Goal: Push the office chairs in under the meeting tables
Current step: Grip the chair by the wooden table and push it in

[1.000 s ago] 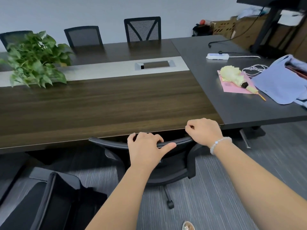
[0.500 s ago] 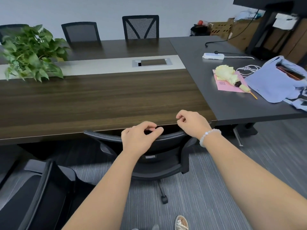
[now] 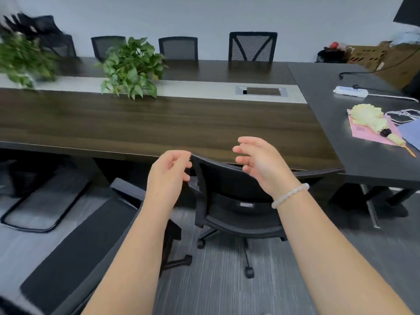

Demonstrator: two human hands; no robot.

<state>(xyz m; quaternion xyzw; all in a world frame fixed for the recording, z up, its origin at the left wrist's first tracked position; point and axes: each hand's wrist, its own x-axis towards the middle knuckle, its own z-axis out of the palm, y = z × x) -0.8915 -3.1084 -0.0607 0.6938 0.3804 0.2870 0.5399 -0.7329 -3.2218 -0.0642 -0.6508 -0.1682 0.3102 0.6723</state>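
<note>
Meeting room, long wooden table (image 3: 159, 126), plants on it. Chair (image 3: 229, 192) ahead pushed in, backrest top at the table edge. Left hand (image 3: 169, 171) and right hand (image 3: 259, 160) loosely open, holding nothing, just off the backrest. Second chair (image 3: 75, 242) at lower left well out, probably next. Far chairs (image 3: 252, 46) already tucked.

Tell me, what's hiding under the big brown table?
The black chair is tucked against the brown table, its backrest top meeting the edge. A dark table base shows in shadow. Whatever lies deeper underneath is covered by the tabletop.
</note>
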